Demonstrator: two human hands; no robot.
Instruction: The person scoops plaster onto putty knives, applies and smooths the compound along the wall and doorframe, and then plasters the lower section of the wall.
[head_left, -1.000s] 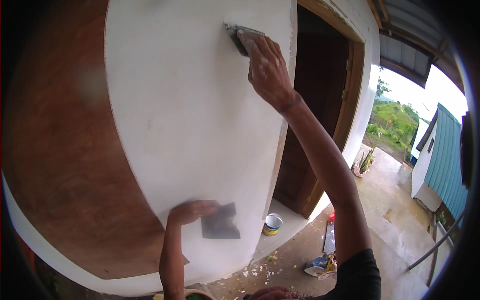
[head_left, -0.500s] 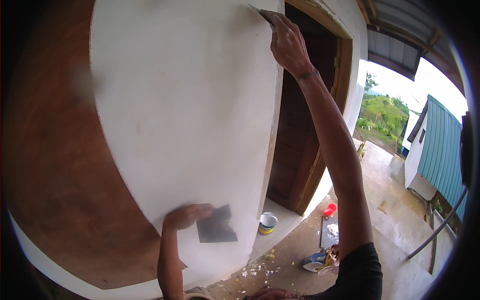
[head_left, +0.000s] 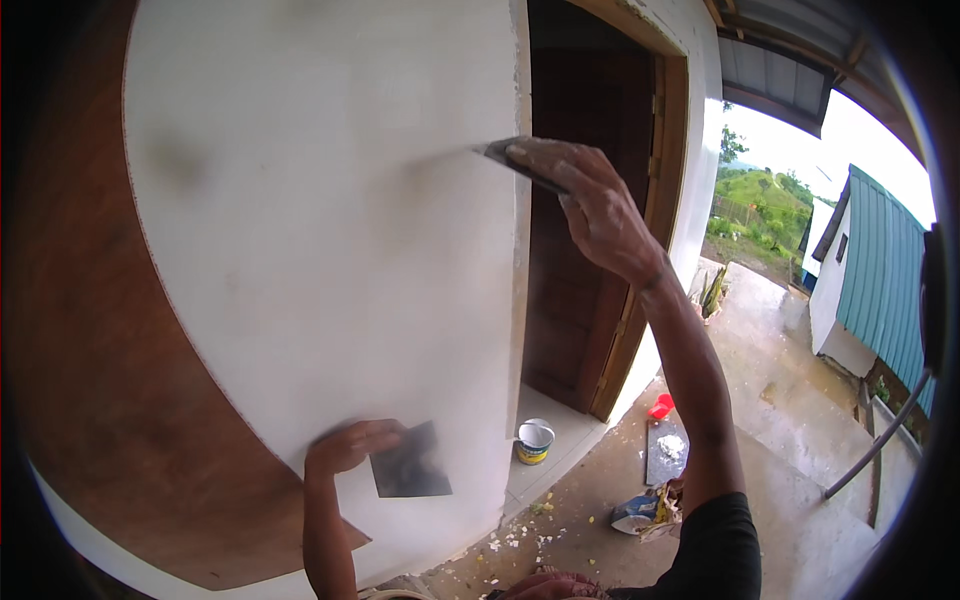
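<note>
A white wall (head_left: 320,270) fills the space before me, with faint grey smudges on it. My right hand (head_left: 608,220) is raised near the wall's right edge, beside the doorway. Its fingers are closed around a thin flat scraper (head_left: 515,165), seen nearly edge-on, whose far end is at or close to the wall; contact is hard to make out. Low down, my left hand (head_left: 350,445) grips a dark square plate (head_left: 412,465) by one side. Pale patches, perhaps putty, show on the plate's face.
Right of the wall is a doorway with a wooden frame (head_left: 672,150) and dark door (head_left: 580,260). A paint bucket (head_left: 534,441) stands on the threshold. A red cup (head_left: 661,406), a grey board (head_left: 656,465) with white powder and a torn bag (head_left: 640,513) lie on the littered floor.
My right hand has come down along the wall with the scraper. My left hand keeps the plate low, nearly as before. The view has shifted a little to the right.
</note>
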